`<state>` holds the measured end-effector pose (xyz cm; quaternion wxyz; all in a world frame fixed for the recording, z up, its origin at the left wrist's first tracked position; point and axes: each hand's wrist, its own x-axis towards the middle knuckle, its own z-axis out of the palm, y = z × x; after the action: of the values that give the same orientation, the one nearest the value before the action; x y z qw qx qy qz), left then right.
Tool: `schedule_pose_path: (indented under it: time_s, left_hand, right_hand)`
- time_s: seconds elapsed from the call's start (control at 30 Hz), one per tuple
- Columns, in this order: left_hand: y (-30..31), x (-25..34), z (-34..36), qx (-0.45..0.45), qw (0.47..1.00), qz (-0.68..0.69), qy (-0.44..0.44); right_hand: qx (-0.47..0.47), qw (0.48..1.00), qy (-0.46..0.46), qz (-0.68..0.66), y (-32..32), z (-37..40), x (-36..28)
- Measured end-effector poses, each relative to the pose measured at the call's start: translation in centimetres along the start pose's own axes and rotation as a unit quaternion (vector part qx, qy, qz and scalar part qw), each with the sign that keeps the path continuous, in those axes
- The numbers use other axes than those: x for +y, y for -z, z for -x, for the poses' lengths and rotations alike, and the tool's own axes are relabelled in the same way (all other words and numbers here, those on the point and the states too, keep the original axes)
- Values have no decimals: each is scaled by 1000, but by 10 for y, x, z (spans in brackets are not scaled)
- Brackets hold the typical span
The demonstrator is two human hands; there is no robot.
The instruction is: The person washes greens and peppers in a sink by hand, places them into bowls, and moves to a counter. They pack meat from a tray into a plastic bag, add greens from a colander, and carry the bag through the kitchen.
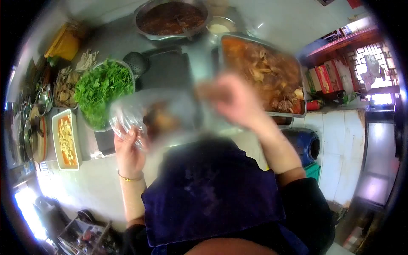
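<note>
My left hand pinches the gathered end of a clear plastic bag. Brown food shows blurred inside the bag, which stretches rightward in front of me. Smeared by motion, my right hand is closed over the near left corner of a metal tray of stewed meat in reddish broth. A brown thing sticks out leftward from its fingers, and I cannot tell what it is.
A bowl heaped with green herbs stands left of the bag, with a black perforated ladle behind it. Further left is a white tray of cubed food. A large pot of dark stew and a small pale bowl stand at the back.
</note>
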<state>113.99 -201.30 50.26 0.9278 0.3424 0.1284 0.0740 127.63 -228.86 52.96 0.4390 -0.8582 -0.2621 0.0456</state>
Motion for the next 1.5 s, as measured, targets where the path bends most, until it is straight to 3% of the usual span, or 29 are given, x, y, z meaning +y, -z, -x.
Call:
schedule_pose_path:
  time_s: [0.03, 0.07, 0.17, 0.23, 0.3, 0.4, 0.6, 0.7, 0.83, 0.87, 0.97, 1.03, 1.1, 1.17, 1.3, 1.33, 1.37, 1.43, 1.5]
  left_hand:
    - [-1, -1, 0, 5, 1000, -14, 4]
    - [-2, -1, 0, 9, 1000, -29, 8]
    - [-20, 5, 3, 38, 997, -59, -27]
    - [-7, 3, 3, 34, 999, -29, -25]
    - [2, -2, 4, 31, 999, -8, -23]
    - [5, -3, 5, 29, 999, -1, -22]
    - [4, 0, 9, 35, 999, 6, -36]
    - [10, 0, 10, 45, 998, 10, -35]
    - [11, 0, 9, 34, 999, 5, -29]
    - [9, 1, 9, 30, 999, 2, -27]
    - [2, 3, 6, 10, 1000, -8, -21]
    - [0, 4, 4, 5, 1000, -2, -7]
    - [-2, 2, -1, 4, 1000, -12, -5]
    - [-4, -1, -5, 12, 999, -33, -21]
    - [-5, 4, -4, 40, 998, -31, -29]
    - [1, 4, -4, 63, 997, -40, -24]
    - [5, 5, -4, 71, 997, -33, -16]
    - [10, 5, -2, 87, 996, -22, 0]
    - [7, 5, -1, 89, 996, -32, -4]
  right_hand:
    - [-81, 996, 24, 38, -13, -5, -19]
    - [-46, 983, 157, 80, -25, -8, -27]
    - [47, 966, 98, 235, -2, -30, -3]
    - [78, 920, 42, 381, 27, -48, 35]
    - [1, 879, -64, 473, 46, -56, 42]
    - [-67, 871, -76, 480, 41, -62, 55]
    - [-6, 937, -60, 345, 48, -54, 75]
    - [11, 954, -113, 276, 59, -47, 75]
    - [142, 967, -85, 193, 74, -46, 82]
    - [159, 973, -146, 85, 77, -47, 77]
    - [146, 977, -142, -62, 83, -45, 50]
    - [114, 988, -57, -86, 52, -45, 36]
    - [14, 990, -75, -116, 1, -37, -9]
    - [-11, 986, 166, -2, -49, -22, -8]
    - [19, 969, 109, 223, -12, -16, -18]
    - [133, 953, 124, 241, 6, -13, -4]
    - [152, 950, 51, 269, 25, -11, 9]
    - [141, 897, -1, 420, 68, -4, 48]
    - [96, 880, -13, 465, 92, 5, 63]
